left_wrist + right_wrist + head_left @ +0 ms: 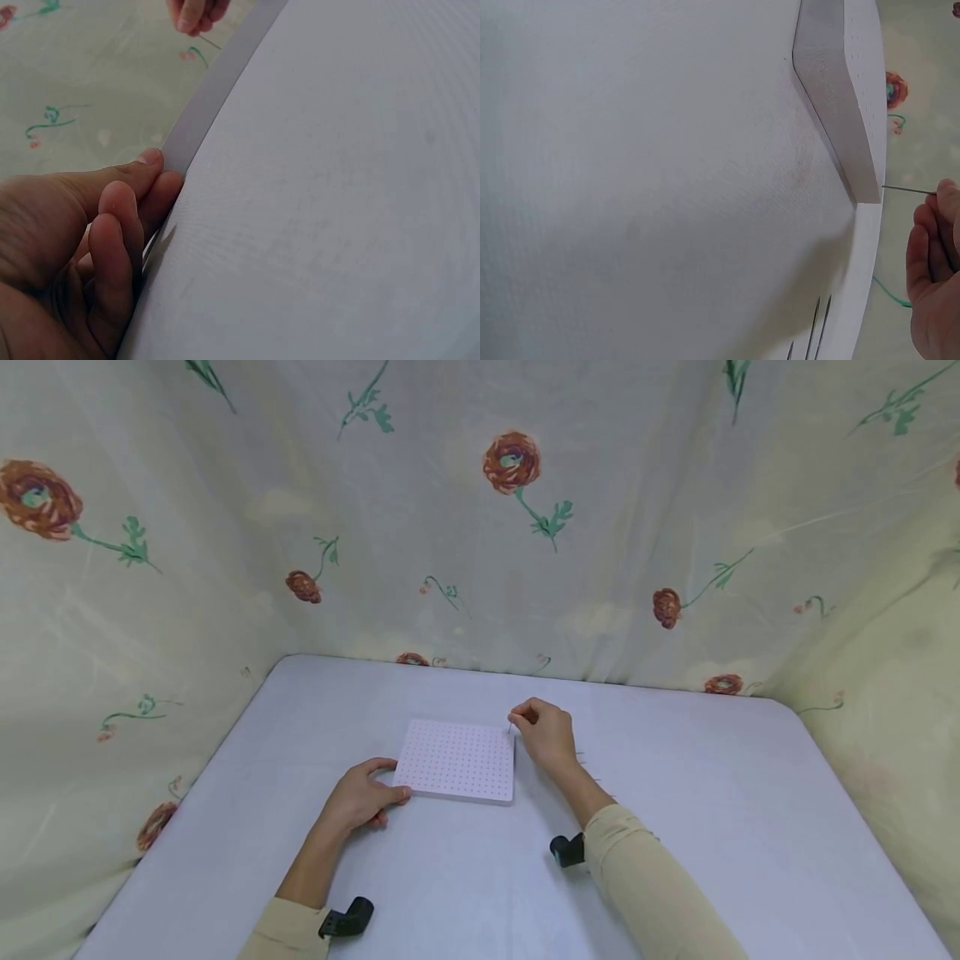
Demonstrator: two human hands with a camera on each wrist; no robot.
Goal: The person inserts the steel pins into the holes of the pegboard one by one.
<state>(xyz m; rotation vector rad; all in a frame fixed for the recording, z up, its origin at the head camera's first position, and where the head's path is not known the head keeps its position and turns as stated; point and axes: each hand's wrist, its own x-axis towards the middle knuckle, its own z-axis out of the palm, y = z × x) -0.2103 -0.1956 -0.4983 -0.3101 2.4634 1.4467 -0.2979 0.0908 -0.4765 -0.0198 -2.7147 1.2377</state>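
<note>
A white pegboard [454, 760] with a grid of small holes lies flat on the table. My left hand [364, 795] grips its near left corner, thumb at the near edge and a finger along the left side. In the left wrist view, thumb and fingertips [152, 157] meet at the board's side wall [206, 94]. Over the far right corner, my right hand [545, 733] pinches a thin metal needle [909, 190] between thumb and fingertips. The needle points down, its lower tip right at the board's top surface in the right wrist view.
Several more needles [814, 330] lie on the white-covered table [712, 793] right of the board, partly behind the right forearm in the head view. A flower-patterned curtain [420, 485] closes off the back and both sides. Each wrist wears a black camera [349, 917].
</note>
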